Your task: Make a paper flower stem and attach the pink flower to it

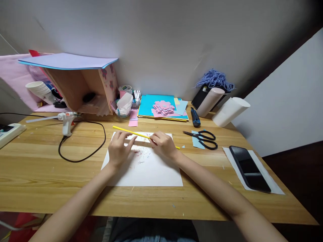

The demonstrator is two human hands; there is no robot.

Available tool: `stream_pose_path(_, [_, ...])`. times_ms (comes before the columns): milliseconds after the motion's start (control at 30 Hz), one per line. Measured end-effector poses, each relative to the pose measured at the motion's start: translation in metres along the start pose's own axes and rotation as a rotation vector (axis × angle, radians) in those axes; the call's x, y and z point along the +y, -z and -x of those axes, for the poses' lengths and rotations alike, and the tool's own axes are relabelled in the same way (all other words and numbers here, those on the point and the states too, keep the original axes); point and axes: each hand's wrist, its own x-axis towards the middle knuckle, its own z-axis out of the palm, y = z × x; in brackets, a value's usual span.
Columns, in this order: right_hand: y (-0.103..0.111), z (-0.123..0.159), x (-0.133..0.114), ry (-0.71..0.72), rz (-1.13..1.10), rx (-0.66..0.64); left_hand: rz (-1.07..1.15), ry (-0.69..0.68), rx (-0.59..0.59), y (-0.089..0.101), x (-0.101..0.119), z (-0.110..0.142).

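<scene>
One slim, straight yellow rod [141, 135]: right hand [161, 143] pinching, left hand [118, 148] loosely spread alongside; loop-handled scissors [199, 135], three o'clock.

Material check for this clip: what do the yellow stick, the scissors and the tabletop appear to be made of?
Yellow stick: perhaps plastic or tightly rolled paper; its smooth, even colour leaves that open.
Scissors: blades probably metal, judging by their thin, dark taper; handles smooth and black, likely plastic.
Tabletop: wood or wood-look laminate, with lengthwise grain and a faint sheen.
</scene>
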Motion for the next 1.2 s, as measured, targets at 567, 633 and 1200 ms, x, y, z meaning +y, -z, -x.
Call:
stream_pose_path(567, [-0.036, -0.042, -0.069, 0.059, 0.162, 0.125, 1.148, 0.970, -0.137, -0.006, -0.009, 0.000])
stream_pose_path(633, [-0.040, -0.042, -0.074, 0.033, 0.140, 0.095, 1.151, 0.991, -0.106, -0.007, -0.012, 0.001])
stream_pose_path(1200, [-0.016, -0.044, -0.053, -0.684, -0.981, -0.496, 1.112, 1.007, -0.104, -0.005, -0.017, -0.002])
